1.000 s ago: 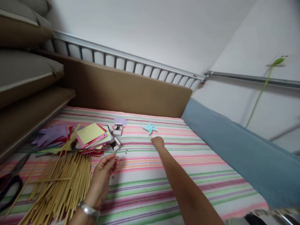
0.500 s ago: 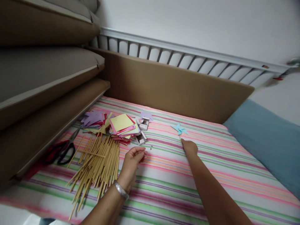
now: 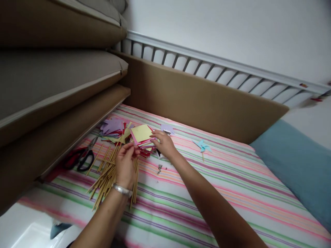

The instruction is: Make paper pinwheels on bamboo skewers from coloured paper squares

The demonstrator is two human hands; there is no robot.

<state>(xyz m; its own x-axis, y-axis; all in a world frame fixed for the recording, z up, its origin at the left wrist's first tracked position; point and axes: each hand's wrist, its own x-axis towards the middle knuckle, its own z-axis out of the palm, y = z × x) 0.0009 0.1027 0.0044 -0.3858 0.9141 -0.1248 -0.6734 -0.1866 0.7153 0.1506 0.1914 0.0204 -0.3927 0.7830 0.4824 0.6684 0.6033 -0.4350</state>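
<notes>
On the bed with its striped sheet of pink, green and purple bands [image 3: 232,193], both hands meet at a stack of coloured square paper sheets topped by a pale yellow one [image 3: 141,133]. The right hand [image 3: 163,144] lies on the stack's right edge with fingers bent, their tips touching the sheets; whether it grips any sheet cannot be told. The left hand [image 3: 125,164], with a silver bangle [image 3: 122,189] on the wrist, hovers over a loose pile of thin bamboo sticks [image 3: 110,175], thumb and fingertips drawn together just beside the stack's lower edge; what they pinch, if anything, is too small to tell. Left of the stack lie purple cut paper shapes [image 3: 112,126] and scissors with red and black handles [image 3: 80,158]. A small light blue paper pinwheel on a stick [image 3: 202,146] lies well apart to the right, and a few tiny metal pins [image 3: 159,168] rest on the sheet below the right hand. Brown cushions [image 3: 59,79] line the left side. No writing or labels can be read anywhere.
</notes>
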